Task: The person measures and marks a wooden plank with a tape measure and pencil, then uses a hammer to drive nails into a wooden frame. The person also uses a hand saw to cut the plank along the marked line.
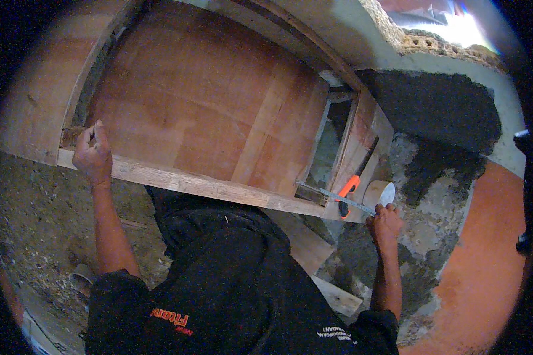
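Observation:
A wooden frame (pixel 219 190) with a plywood panel (pixel 201 100) set in it lies in front of me. My left hand (pixel 93 154) is at the frame's near left corner, fingers pinched together; what they hold, if anything, is too small to make out. Over to the right, my right hand (pixel 386 225) is closed on a tape measure (pixel 331 194), whose pale blade runs leftward to the inner edge of the frame. Its case is hidden by the hand. Beneath the blade rests a saw (pixel 350 188) with an orange and black handle and a dark blade.
A round, pale-topped cylinder (pixel 384 193) stands beside my right hand. Dark wet patches of mortar (pixel 435 106) cover the wall at right, next to an orange surface (pixel 485 236). Boards (pixel 337 296) lie low at right. Rough ground (pixel 35 219) spreads at left.

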